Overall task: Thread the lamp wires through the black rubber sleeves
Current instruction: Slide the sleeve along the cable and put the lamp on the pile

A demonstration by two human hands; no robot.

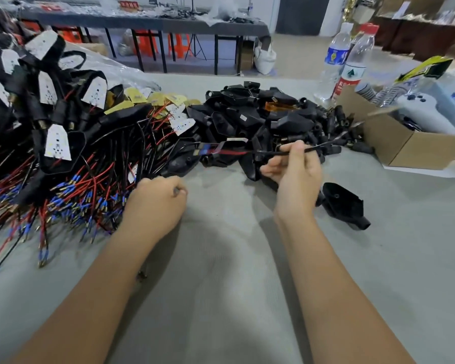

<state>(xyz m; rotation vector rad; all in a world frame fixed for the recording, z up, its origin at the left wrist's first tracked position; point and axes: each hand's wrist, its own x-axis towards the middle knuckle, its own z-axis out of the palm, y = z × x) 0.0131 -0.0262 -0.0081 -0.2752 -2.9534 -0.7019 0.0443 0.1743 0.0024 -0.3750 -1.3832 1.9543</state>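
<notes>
My right hand (pixel 293 166) pinches a thin black wire (pixel 271 153) that stretches left into a blurred red and blue wire end (pixel 221 151) and right toward the pile of black rubber sleeves (pixel 334 127). My left hand (pixel 155 203) is curled shut at the edge of a heap of red and black lamp wires (pixel 71 195) with blue tips; something small and dark shows at its fingers, and I cannot tell what it is. Black lamp housings (pixel 247 114) are heaped behind my hands. One loose black housing (pixel 344 203) lies right of my right wrist.
Finished lamps with white LED boards (pixel 55 145) are stacked at the left. An open cardboard box (pixel 405 151) stands at the right, with two water bottles (pixel 350 64) behind it. The grey table cloth (pixel 221 258) spreads toward me. A dark workbench (pixel 142 22) is at the back.
</notes>
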